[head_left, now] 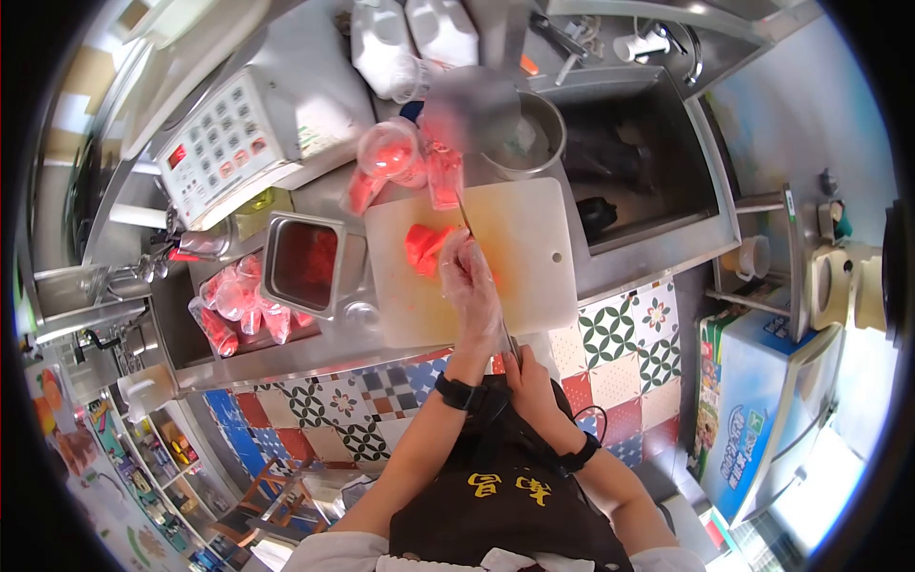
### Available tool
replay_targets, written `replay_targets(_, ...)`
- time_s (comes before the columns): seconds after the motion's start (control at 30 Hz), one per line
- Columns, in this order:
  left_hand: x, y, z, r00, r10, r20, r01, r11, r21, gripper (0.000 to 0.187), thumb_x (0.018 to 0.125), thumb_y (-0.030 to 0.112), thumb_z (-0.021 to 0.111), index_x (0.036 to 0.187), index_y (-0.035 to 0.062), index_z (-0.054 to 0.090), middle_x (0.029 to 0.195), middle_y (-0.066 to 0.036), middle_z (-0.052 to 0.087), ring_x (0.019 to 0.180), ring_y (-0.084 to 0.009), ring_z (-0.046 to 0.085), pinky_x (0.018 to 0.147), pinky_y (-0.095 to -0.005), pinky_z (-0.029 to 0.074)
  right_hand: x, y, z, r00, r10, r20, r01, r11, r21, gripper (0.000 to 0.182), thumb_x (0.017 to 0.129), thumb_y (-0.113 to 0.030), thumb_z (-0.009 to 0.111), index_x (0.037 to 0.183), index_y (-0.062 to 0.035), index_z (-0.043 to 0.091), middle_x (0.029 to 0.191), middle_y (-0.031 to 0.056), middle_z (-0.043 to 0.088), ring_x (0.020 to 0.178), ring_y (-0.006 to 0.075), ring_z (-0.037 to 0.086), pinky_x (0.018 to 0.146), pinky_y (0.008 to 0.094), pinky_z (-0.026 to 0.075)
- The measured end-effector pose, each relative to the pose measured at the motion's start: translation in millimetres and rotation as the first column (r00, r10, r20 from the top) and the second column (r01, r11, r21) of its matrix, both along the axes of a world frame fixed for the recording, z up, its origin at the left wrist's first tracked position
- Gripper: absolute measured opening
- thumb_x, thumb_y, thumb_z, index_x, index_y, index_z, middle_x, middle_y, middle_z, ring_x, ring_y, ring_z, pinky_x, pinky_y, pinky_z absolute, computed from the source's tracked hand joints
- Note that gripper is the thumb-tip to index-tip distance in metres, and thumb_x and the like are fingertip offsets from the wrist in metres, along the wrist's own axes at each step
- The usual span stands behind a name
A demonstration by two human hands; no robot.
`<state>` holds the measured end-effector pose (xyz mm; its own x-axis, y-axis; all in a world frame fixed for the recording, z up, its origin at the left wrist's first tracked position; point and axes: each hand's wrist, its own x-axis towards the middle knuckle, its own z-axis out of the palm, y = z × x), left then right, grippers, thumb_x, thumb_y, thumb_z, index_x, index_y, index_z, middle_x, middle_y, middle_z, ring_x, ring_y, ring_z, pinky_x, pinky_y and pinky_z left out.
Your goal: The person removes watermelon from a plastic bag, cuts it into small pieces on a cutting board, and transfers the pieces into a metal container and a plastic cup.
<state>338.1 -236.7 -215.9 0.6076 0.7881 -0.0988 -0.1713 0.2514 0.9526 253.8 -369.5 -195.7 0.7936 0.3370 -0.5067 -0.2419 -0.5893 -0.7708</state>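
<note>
My right hand (531, 386), at the near edge of the white cutting board (410, 319), is closed round the handle of a knife (462, 205). The blade runs away from me across the board, partly covered by my left hand (469, 286). That hand wears a clear glove, with fingers pressed together along the blade; what they grip, if anything, is hidden. Just left of the fingertips lie red fruit chunks (422, 250) that look like watermelon. Past the board's far edge are a clear plastic cup of red fruit (389, 153) and another filled cup (444, 176) lying toward the board.
Left of the board stands a metal container (276, 262) with red contents. Several filled cups (233, 291) sit in a recess farther left. A metal pot (543, 138) stands behind the board, beside the sink (705, 205). White jugs (415, 48) are at the back.
</note>
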Motion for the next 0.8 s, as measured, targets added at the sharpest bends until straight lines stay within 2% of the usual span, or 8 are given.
replay_targets(0.27,-60.4,111.0,41.8,0.956,0.295,0.014,-0.287,0.918,0.273,0.033,0.1,0.017,0.052,0.128,0.0017,0.045,0.09,0.003,0.045,0.082,-0.0053,0.041,0.079,-0.0215,0.039,-15.3,86.5,34.8,0.953,0.297,0.05,-0.301,0.95,0.084,0.033,0.099,-0.033,0.048,0.095,-0.0005,0.048,0.069,0.026,0.057,0.068,0.0485,0.056,0.059,0.0506,0.041)
replay_targets(0.37,-67.6,176.9,46.1,0.86,0.499,0.111,-0.482,0.718,0.502,0.028,0.102,0.014,0.043,0.123,-0.0023,0.051,0.119,-0.011,0.056,0.107,-0.0153,0.053,0.097,-0.0295,0.042,-16.3,147.5,33.6,0.922,0.362,0.136,-0.381,0.909,0.17,0.034,0.099,-0.034,0.048,0.093,-0.0002,0.049,0.068,0.0249,0.057,0.066,0.0469,0.056,0.058,0.0492,0.042)
replay_targets(0.47,-83.4,234.8,17.1,0.872,0.488,0.024,-0.431,0.745,0.509,0.032,0.099,0.019,0.051,0.122,-0.0026,0.051,0.118,-0.014,0.059,0.108,-0.0196,0.055,0.096,-0.031,0.042,-15.5,183.4,29.8,0.924,0.377,0.072,-0.383,0.901,0.204,0.036,0.099,-0.035,0.048,0.092,0.0001,0.05,0.066,0.0239,0.055,0.064,0.0442,0.056,0.059,0.0478,0.042)
replay_targets(0.57,-101.0,265.7,-21.3,0.912,0.381,-0.152,-0.136,0.63,0.765,0.029,0.097,0.017,0.052,0.117,-0.0041,0.054,0.117,-0.02,0.058,0.108,-0.0307,0.057,0.096,-0.036,0.044,-21.3,182.9,16.9,0.925,0.369,0.087,-0.379,0.908,0.178,0.034,0.098,-0.034,0.051,0.094,0.0,0.051,0.068,0.0229,0.056,0.066,0.0418,0.057,0.061,0.0468,0.044)
replay_targets(0.6,-101.6,262.1,-17.7,0.697,0.56,-0.448,0.051,0.584,0.81,0.022,0.094,0.011,0.053,0.111,-0.0023,0.057,0.118,-0.023,0.058,0.108,-0.0369,0.056,0.095,-0.0407,0.044,-17.2,173.7,19.5,0.919,0.381,0.102,-0.393,0.905,0.164,0.034,0.097,-0.034,0.052,0.096,-0.0002,0.051,0.071,0.0245,0.059,0.07,0.0448,0.059,0.063,0.0489,0.045)
replay_targets(0.7,-101.8,249.1,7.6,0.813,0.565,-0.142,0.039,0.19,0.981,0.016,0.091,0.009,0.056,0.104,0.0006,0.06,0.113,-0.018,0.06,0.106,-0.0358,0.057,0.093,-0.0428,0.045,-7.9,132.3,14.6,0.901,0.349,0.258,-0.396,0.905,0.158,0.032,0.096,-0.033,0.054,0.101,-0.0007,0.052,0.074,0.0247,0.061,0.074,0.0461,0.061,0.064,0.0489,0.046)
replay_targets(0.73,-100.2,243.3,12.8,0.884,0.428,-0.189,0.068,0.282,0.957,0.017,0.09,0.009,0.058,0.104,0.0014,0.059,0.112,-0.017,0.061,0.105,-0.035,0.057,0.092,-0.0433,0.045,-5.0,115.1,12.2,0.887,0.323,0.33,-0.391,0.905,0.166,0.032,0.095,-0.032,0.054,0.102,-0.0009,0.053,0.073,0.024,0.061,0.074,0.0453,0.061,0.064,0.0478,0.046)
replay_targets(0.8,-95.8,226.5,18.4,0.964,0.117,-0.24,0.168,0.435,0.885,0.019,0.088,0.011,0.06,0.105,0.0031,0.058,0.109,-0.014,0.061,0.104,-0.0332,0.057,0.09,-0.0444,0.046,0.6,76.8,11.6,0.937,0.327,0.125,-0.333,0.943,0.027,0.03,0.095,-0.03,0.056,0.104,-0.0021,0.054,0.07,0.0222,0.06,0.07,0.0433,0.061,0.061,0.0458,0.045)
